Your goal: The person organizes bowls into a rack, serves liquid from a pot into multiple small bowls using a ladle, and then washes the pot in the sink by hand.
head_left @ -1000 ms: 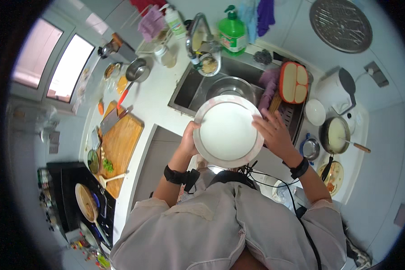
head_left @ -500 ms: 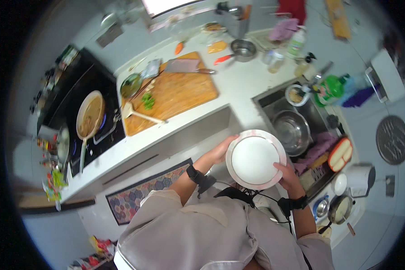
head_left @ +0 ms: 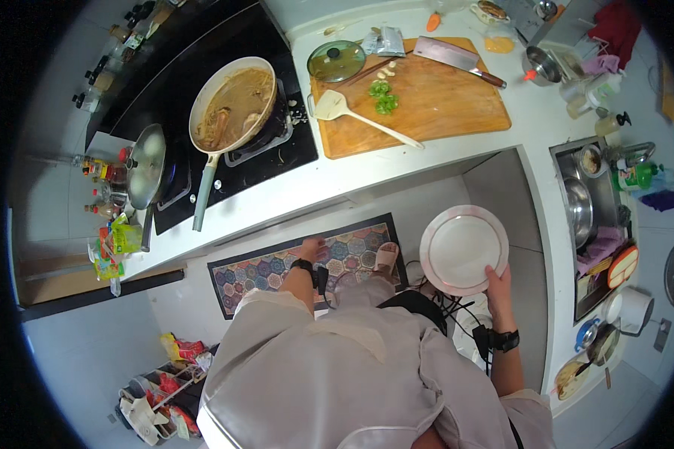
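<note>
My right hand (head_left: pixel 498 288) grips a round white plate (head_left: pixel 464 251) with a pale pink rim by its right edge, thumb on top. No food shows on the plate. My left hand (head_left: pixel 311 250) hangs apart from it above the patterned floor mat (head_left: pixel 352 258); its fingers are blurred and nothing can be made out in them. On the hob ahead to the left, a frying pan (head_left: pixel 232 105) holds brown broth with chunks in it, its grey-green handle pointing toward me. A white spatula (head_left: pixel 367 123) lies across the wooden chopping board (head_left: pixel 434 105) by chopped greens (head_left: pixel 383 97).
A cleaver (head_left: pixel 457 60) and a glass lid (head_left: pixel 337 61) rest at the board's far side. A lidded pan (head_left: pixel 147 166) stands at the left of the hob. The sink (head_left: pixel 584 217) with a metal bowl lies to my right. Cables (head_left: pixel 449 307) hang near my waist.
My left hand has let go of the plate and moved left and down. The plate is now in my right hand alone. The view has swung left toward the hob.
</note>
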Tool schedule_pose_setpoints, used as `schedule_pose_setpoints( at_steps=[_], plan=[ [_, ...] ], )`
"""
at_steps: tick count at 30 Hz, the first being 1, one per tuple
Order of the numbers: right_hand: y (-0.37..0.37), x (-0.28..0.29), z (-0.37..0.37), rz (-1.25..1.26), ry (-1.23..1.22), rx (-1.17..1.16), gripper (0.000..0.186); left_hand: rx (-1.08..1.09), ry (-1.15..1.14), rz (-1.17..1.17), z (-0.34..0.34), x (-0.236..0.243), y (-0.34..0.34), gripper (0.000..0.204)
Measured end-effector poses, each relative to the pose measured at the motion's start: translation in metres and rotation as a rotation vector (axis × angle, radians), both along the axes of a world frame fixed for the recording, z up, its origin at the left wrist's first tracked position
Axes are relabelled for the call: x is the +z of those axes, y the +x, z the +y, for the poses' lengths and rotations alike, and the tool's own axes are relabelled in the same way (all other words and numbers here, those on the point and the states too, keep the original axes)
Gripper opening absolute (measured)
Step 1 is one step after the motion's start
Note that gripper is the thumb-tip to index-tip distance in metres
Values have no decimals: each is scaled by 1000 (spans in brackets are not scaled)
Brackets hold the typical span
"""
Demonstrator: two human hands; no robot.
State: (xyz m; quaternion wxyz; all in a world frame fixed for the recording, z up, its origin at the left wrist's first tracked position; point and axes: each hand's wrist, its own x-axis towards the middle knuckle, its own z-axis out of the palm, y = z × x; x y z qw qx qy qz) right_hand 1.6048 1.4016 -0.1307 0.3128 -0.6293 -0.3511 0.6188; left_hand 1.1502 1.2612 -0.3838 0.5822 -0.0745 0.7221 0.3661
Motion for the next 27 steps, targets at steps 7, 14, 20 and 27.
schedule_pose_setpoints(
  at_steps=[7,14,20,27],
  plan=[
    [-32,-15,-53,-119,132,91,41,-186,355,227,-64,-30,-56,12],
    [-75,-20,-129,-42,42,-10,42,315,210,-211,-81,-7,-84,12],
    [-121,-81,-213,80,-105,-154,46,594,216,-219,-65,-5,-90,20],
    [-193,-175,-291,5,73,-239,44,775,241,-236,-42,-86,-106,19]
  ],
)
